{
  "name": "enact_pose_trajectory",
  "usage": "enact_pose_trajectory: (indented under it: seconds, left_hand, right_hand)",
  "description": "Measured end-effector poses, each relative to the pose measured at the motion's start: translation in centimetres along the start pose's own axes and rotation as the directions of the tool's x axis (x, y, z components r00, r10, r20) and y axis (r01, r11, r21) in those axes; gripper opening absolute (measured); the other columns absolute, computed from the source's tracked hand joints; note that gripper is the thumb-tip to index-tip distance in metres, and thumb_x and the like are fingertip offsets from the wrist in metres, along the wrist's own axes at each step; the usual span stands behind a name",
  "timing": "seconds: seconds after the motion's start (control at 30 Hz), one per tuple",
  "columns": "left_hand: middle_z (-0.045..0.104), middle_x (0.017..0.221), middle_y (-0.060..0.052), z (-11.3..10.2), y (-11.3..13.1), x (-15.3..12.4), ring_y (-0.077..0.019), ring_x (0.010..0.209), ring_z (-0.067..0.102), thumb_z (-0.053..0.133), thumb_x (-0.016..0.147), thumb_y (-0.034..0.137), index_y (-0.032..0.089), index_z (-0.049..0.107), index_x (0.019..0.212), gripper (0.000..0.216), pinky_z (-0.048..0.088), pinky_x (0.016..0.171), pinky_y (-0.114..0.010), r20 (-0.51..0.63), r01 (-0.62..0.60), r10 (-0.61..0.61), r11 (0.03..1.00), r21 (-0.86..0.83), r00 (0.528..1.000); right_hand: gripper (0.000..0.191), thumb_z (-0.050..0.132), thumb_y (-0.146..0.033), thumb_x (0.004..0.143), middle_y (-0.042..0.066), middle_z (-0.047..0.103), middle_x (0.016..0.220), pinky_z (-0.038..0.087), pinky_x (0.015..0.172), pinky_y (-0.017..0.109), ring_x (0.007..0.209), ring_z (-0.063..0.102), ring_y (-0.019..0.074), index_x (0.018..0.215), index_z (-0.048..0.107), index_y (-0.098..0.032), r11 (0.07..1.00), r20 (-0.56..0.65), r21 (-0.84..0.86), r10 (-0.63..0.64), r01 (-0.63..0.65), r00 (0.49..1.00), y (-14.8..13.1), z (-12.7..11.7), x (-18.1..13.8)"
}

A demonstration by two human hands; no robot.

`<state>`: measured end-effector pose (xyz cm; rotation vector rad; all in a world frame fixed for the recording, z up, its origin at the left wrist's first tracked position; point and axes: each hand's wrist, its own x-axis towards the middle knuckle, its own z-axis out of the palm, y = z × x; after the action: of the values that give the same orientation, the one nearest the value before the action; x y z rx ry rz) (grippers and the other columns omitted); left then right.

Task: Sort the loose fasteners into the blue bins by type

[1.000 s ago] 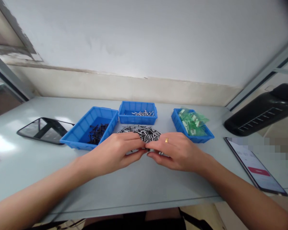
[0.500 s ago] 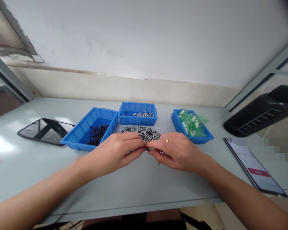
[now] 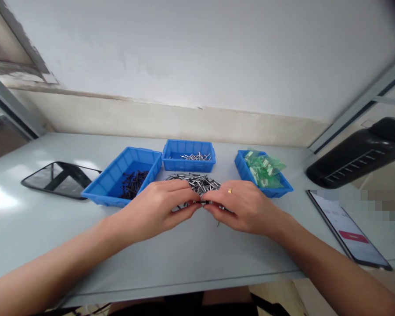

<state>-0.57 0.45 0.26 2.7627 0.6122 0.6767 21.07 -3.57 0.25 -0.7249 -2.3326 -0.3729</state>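
Note:
My left hand (image 3: 171,205) and my right hand (image 3: 238,205) meet fingertip to fingertip over the near side of a pile of metal rivets (image 3: 199,181). Both are closed in a pinch, with a small dark rod-like piece (image 3: 204,202) between their fingertips; its exact kind is too small to make out. A gold ring (image 3: 230,191) is on my right hand. The pile lies loose on the table, and my fingers hide its front part. Behind it, a small blue bin (image 3: 188,165) holds silver rivets (image 3: 197,156).
At left, a blue bin (image 3: 107,200) contains dark screw-like pieces (image 3: 134,182), beside a dark glossy tablet-like panel (image 3: 57,180). Another blue bin (image 3: 276,192) at right holds green plastic packets (image 3: 263,169). A phone (image 3: 352,232) and black bottle (image 3: 355,153) are farther right.
My hands stay over the pile, almost in the same place. More of the small dark piece shows between the fingertips now, and the whole view has shifted slightly.

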Motion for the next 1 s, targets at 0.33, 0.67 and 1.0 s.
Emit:
enact_pose_trajectory:
  seconds: [0.33,0.67,1.0]
  left_hand:
    - [0.06,0.079,-0.001,-0.11,-0.19,0.11,-0.0123,0.073,0.056,0.053,0.088,0.022,0.018,0.062,0.094,0.011,0.044,0.068,-0.024,-0.147,-0.052,0.074,0.988,0.146,0.986]
    - [0.062,0.079,-0.002,-0.17,0.15,0.14,-0.0123,0.072,0.059,0.053,0.087,0.02,0.017,0.062,0.096,0.013,0.044,0.065,-0.023,-0.13,-0.149,0.177,0.968,0.2,0.976]
    - [0.061,0.08,-0.001,-0.11,0.01,0.07,-0.0117,0.073,0.058,0.055,0.086,0.018,0.017,0.062,0.099,0.014,0.045,0.065,-0.024,-0.139,-0.176,0.206,0.963,0.202,0.969]
  right_hand:
    - [0.017,0.045,-0.022,0.091,0.001,0.062,0.068,0.038,0.058,0.026,0.062,0.056,0.0132,0.085,0.06,-0.015,0.983,0.227,-0.011,0.178,-0.181,0.957,0.31,0.66,-0.21]
    - [0.023,0.042,-0.032,0.094,0.002,0.064,0.074,0.038,0.061,0.027,0.068,0.058,0.0154,0.089,0.058,-0.017,0.975,0.429,-0.006,0.202,-0.221,0.881,0.22,0.7,-0.05]
    - [0.027,0.038,-0.029,0.096,0.004,0.065,0.076,0.04,0.061,0.027,0.07,0.061,0.0153,0.088,0.06,-0.015,0.98,0.416,0.003,0.178,-0.197,0.892,0.2,0.83,-0.15]
